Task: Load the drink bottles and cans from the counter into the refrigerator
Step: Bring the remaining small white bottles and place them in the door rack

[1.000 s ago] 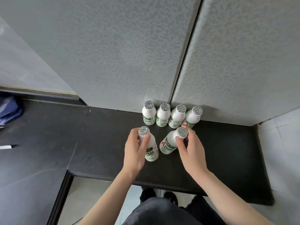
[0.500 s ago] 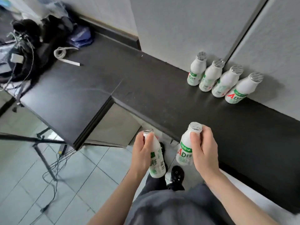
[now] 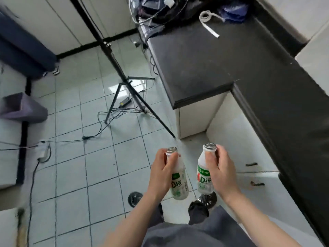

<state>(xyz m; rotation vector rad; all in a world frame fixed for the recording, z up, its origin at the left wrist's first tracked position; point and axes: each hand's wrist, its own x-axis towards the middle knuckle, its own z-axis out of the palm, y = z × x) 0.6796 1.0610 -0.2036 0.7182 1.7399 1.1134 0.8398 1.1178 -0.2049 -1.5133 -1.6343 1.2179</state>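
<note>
Sitting far out to the left of the left hand, a grey bin (image 3: 23, 107) rests against the wall. Nearer that hand, a white power strip (image 3: 43, 151) trails cables over the tiled floor (image 3: 71, 175). Ahead of the left hand and a little to its left, a black tripod (image 3: 124, 82) stands with its legs spread on the tiles.

The left hand (image 3: 160, 173) is closed around a small white bottle (image 3: 179, 182). Its thumb and fingers wrap the neck and shoulder, and the foil cap pokes out above them. The bottle hangs nearly upright over the floor, its base tipped slightly toward the right hand.

Just beside it, not touching, a second white bottle (image 3: 204, 177) with a green and red label is gripped by the right hand (image 3: 222, 173). The thumb lies down the front and the fingers curl behind the neck. Both bottles are in the air, with dark shoes (image 3: 206, 199) below them.

To the right of the right hand and ahead of it runs the black counter (image 3: 204, 68). At its far end a white strap (image 3: 207, 20) lies beside a blurred tangle of cables and dark gear.
</note>
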